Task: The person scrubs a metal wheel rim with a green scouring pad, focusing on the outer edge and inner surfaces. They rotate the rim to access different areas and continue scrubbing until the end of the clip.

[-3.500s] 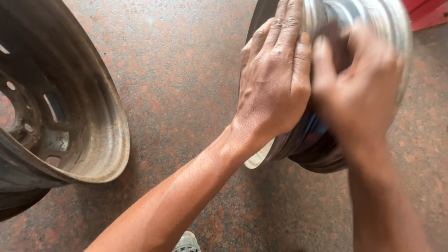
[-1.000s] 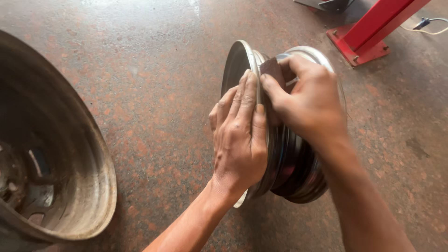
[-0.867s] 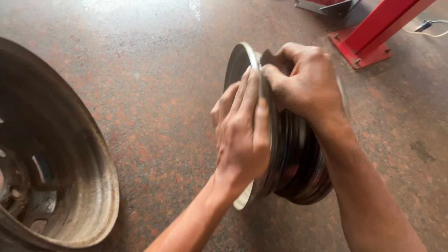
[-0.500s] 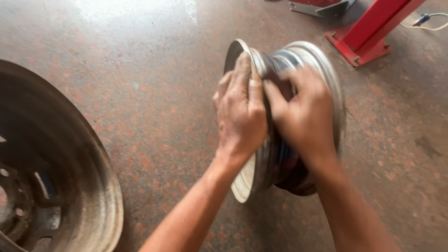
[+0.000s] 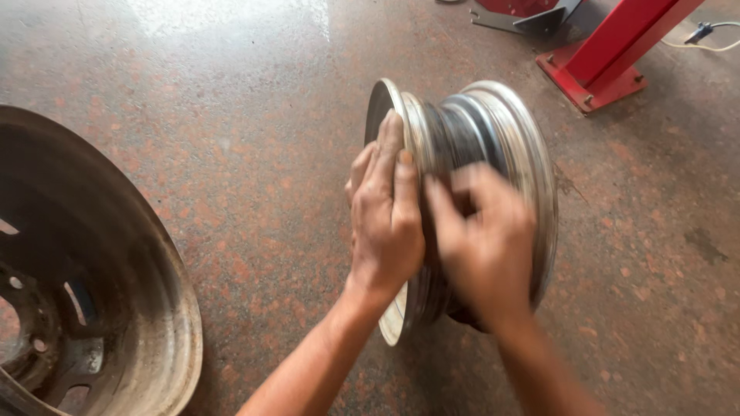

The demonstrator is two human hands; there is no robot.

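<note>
— Nearest the camera, bottom left?
— Large dull steel rim (image 5: 100, 308), standing tilted on the floor, open side toward the viewer; cut off by the left and bottom frame edges. Dusty inner barrel, bolt holes and slots low at the left.

— Between that and the hands?
— Bare speckled reddish floor (image 5: 254, 192), a wide strip well clear of both rims.

— At the centre?
— Smaller silver wheel rim (image 5: 501, 131), upright on its edge on the floor, flanges running left and right of a dark grooved barrel. Left flange edge thin and bright, lowest point touching the floor just beside the left wrist.

— Left hand?
— Left hand (image 5: 384, 223) laid flat against the left flange, fingers (image 5: 389, 146) straight and pressed together, tips reaching up to the flange's top edge. Holding nothing, only bracing.

— Right hand?
— Right hand (image 5: 484, 246) over the barrel between the two flanges, blurred. Fingers curled down onto the dark metal; whether pinching something beneath, cannot tell.

— Right of the rim?
— Open floor out to the frame edge, with a dark stain toward the far right.

— Farther off?
— Red steel post with base plate (image 5: 597, 69) at the upper right, well apart from the rim; beside it a grey metal foot (image 5: 532, 19) at the top edge. Pale glare on the floor at upper left.
</note>
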